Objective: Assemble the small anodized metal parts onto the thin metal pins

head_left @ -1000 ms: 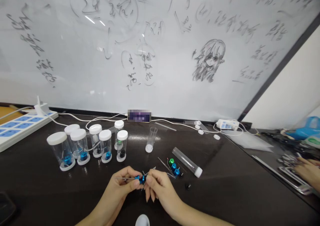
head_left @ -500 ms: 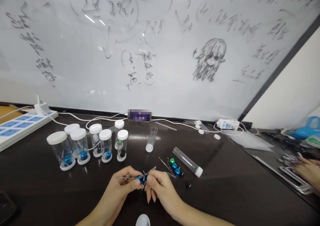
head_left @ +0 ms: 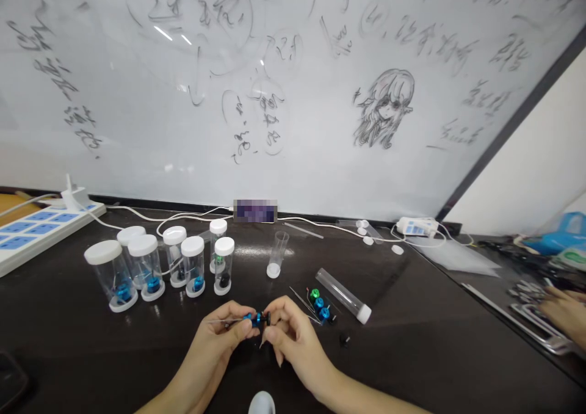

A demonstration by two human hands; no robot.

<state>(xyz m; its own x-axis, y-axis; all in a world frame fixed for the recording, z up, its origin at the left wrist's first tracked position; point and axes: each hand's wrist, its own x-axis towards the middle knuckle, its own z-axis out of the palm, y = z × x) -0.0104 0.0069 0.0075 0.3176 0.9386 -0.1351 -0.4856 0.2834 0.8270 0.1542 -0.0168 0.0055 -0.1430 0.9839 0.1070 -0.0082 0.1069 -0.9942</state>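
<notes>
My left hand [head_left: 224,331] pinches a small blue metal part [head_left: 249,317] between thumb and fingers, and a thin metal rod [head_left: 222,320] runs out leftward from the grip. Against the part's right end, the bent fingers of my right hand [head_left: 290,331] close around a small black round piece [head_left: 268,319]. Fine thin ends hang below it; what they are I cannot make out. Just beyond my right hand lie a green round part [head_left: 315,294] and two blue round parts [head_left: 319,305] with thin rods. Small black pieces [head_left: 344,339] lie nearby.
Several white-capped clear tubes [head_left: 144,246] stand at left, with small parts inside. One clear tube [head_left: 277,252] stands mid-table; another tube [head_left: 341,295] lies at right. Power strips [head_left: 50,225] and cables line the whiteboard [head_left: 297,176]. Another person's hand [head_left: 565,313] is at far right.
My right hand's fingers have shifted up and turned at the part's end, so a black round piece now shows. The blue part has moved slightly up and left with my left hand.
</notes>
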